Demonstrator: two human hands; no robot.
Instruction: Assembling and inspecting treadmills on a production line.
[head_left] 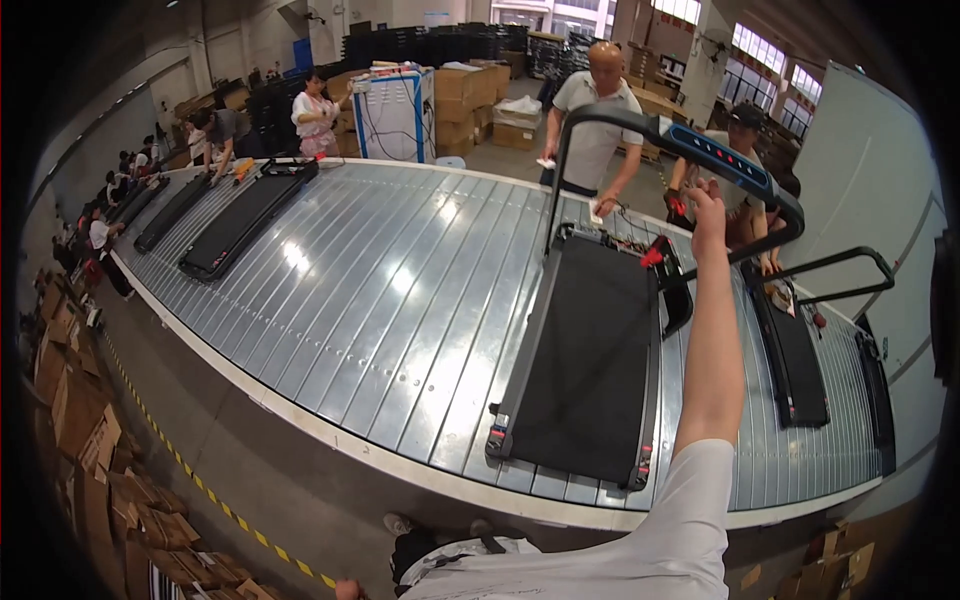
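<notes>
The right hand (709,218), fingers loosely parted, reaches to the console (716,155) of the treadmill (583,360) on the worktop (400,290) — apparently a control check, needing a precise press — while the left hand's (348,589) grip is unclear.

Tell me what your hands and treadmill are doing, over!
Right hand raised at console, contact unclear. Left hand low, barely in view. Treadmill on slatted metal table. Co-worker's hand at its far end.
</notes>
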